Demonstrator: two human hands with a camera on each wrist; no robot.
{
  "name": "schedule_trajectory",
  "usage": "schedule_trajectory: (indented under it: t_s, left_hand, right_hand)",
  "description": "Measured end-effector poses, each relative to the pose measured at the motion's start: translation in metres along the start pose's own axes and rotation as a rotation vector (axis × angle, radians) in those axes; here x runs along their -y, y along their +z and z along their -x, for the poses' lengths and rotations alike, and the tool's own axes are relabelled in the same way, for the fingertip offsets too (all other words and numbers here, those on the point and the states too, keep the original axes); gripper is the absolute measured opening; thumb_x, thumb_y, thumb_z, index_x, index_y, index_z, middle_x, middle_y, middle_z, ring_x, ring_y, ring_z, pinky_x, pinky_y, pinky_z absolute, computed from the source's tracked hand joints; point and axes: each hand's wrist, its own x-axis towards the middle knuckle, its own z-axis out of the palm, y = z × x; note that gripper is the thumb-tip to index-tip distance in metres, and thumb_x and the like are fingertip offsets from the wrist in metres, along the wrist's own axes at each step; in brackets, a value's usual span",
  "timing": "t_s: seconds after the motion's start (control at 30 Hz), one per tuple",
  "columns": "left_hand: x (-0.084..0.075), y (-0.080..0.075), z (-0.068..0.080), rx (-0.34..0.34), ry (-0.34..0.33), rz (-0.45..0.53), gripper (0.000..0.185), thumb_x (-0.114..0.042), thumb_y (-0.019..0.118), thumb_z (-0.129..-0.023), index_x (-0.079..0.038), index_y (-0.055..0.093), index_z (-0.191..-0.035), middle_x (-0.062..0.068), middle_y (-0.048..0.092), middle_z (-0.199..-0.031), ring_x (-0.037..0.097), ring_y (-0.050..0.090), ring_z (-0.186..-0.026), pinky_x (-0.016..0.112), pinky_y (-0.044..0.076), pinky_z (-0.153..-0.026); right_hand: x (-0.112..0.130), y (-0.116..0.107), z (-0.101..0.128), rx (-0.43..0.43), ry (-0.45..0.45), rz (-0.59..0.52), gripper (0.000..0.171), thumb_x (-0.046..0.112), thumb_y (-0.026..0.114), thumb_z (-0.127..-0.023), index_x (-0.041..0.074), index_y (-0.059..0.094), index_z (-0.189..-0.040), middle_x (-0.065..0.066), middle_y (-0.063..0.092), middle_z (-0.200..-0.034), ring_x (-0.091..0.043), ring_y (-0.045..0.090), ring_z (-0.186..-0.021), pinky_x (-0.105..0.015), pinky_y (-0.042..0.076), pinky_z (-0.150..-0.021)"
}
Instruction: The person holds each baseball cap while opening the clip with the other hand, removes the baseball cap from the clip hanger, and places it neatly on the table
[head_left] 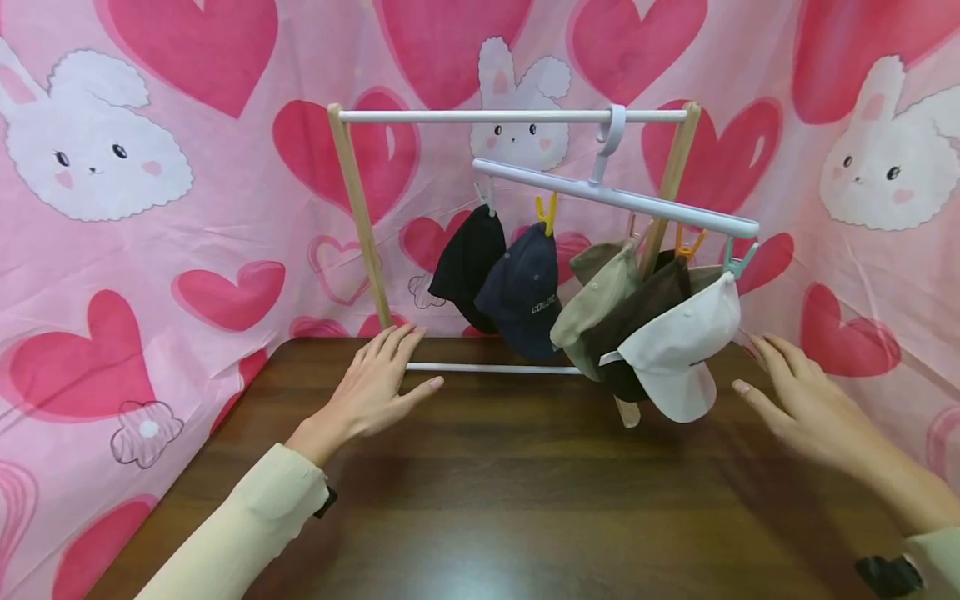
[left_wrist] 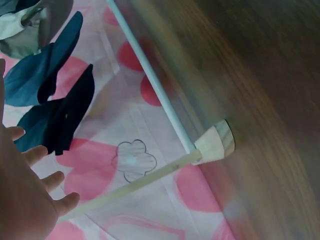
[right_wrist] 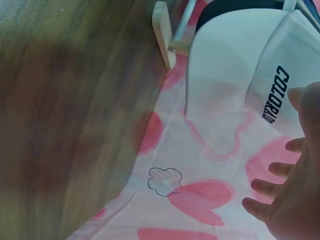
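A white hanger (head_left: 622, 198) hooks over the top bar of a wooden rack and tilts down to the right. Coloured clips hold caps along it: a black cap (head_left: 471, 258), a navy cap (head_left: 525, 292), a beige cap (head_left: 600, 300), a dark brown cap (head_left: 647, 308) and a white cap (head_left: 682, 342). The white cap reads "COLORADO" in the right wrist view. My left hand (head_left: 378, 379) is beside the rack's left post, fingers extended and holding nothing. Just right of the white cap, my right hand (head_left: 806, 400) reaches forward with fingers spread, also holding nothing.
The rack has a white top bar (head_left: 450, 117), wooden posts (head_left: 360, 217) and a lower white bar (head_left: 495, 367). It stands at the back of a dark wooden table (head_left: 480, 500). A pink cloth (head_left: 240, 217) with hearts and rabbits hangs behind and at both sides.
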Motion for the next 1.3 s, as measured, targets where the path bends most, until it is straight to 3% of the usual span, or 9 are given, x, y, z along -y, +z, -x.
schedule_trajectory:
  t_s: [0.1,0.57,0.97,1.3]
  left_hand:
    - [-0.003,0.001,-0.003,-0.003,0.001,0.013,0.087,-0.070,0.056,-0.093,-0.020,0.032,-0.161,0.007,0.034,-0.162,0.034,0.028,-0.149,0.062,0.026,-0.117]
    - [-0.017,0.001,-0.019,-0.040,0.053,0.011,0.084,-0.069,0.056,-0.093,-0.017,0.039,-0.157,0.005,0.036,-0.160,0.033,0.030,-0.147,0.059,0.028,-0.116]
    - [-0.031,-0.006,-0.029,-0.038,0.087,0.061,0.081,-0.068,0.055,-0.094,-0.022,0.037,-0.158,0.003,0.036,-0.160,0.027,0.035,-0.145,0.058,0.034,-0.113]
    - [-0.042,-0.004,-0.039,-0.059,0.140,0.058,0.077,-0.065,0.056,-0.095,-0.019,0.043,-0.155,0.004,0.041,-0.157,0.027,0.038,-0.143,0.054,0.037,-0.111]
  right_hand:
    - [0.003,-0.004,-0.003,-0.008,0.001,0.006,0.075,0.032,0.065,-0.100,-0.001,0.029,-0.156,-0.032,0.034,-0.150,-0.059,0.037,-0.126,-0.080,0.035,-0.088]
    - [0.007,-0.017,-0.014,-0.011,0.023,-0.026,0.078,0.031,0.067,-0.099,0.000,0.027,-0.157,-0.033,0.033,-0.150,-0.058,0.033,-0.128,-0.083,0.033,-0.090]
    - [0.014,-0.029,-0.021,-0.064,0.007,-0.048,0.073,0.026,0.062,-0.101,-0.007,0.025,-0.155,-0.039,0.035,-0.146,-0.061,0.035,-0.128,-0.079,0.026,-0.104]
    - [0.014,-0.037,-0.024,-0.047,0.034,-0.050,0.079,0.030,0.061,-0.102,-0.003,0.019,-0.159,-0.039,0.033,-0.147,-0.060,0.032,-0.133,-0.080,0.026,-0.102]
